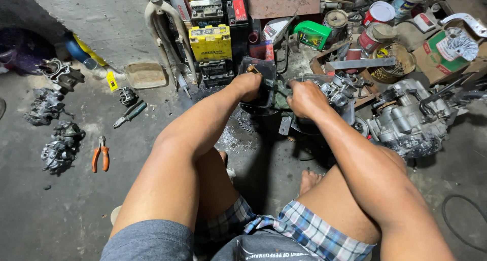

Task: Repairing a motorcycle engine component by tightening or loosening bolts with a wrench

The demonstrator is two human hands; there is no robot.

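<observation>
I sit low on a concrete floor with my knees apart. My left hand (248, 85) is closed around a tool handle over a dark plastic tray (256, 101). My right hand (304, 98) grips a greasy metal engine part, likely a carburetor (337, 91), together with a dark rag. The two hands are close together, about a hand's width apart. What lies under my fists is hidden.
A grey engine block (406, 121) stands right of my hands. Stacked batteries, one yellow (210, 42), and paint cans (378, 12) line the back. Orange-handled pliers (100, 153), dark pliers (129, 114) and greasy engine parts (60, 149) lie on the floor at left. A black cable (456, 215) curls at right.
</observation>
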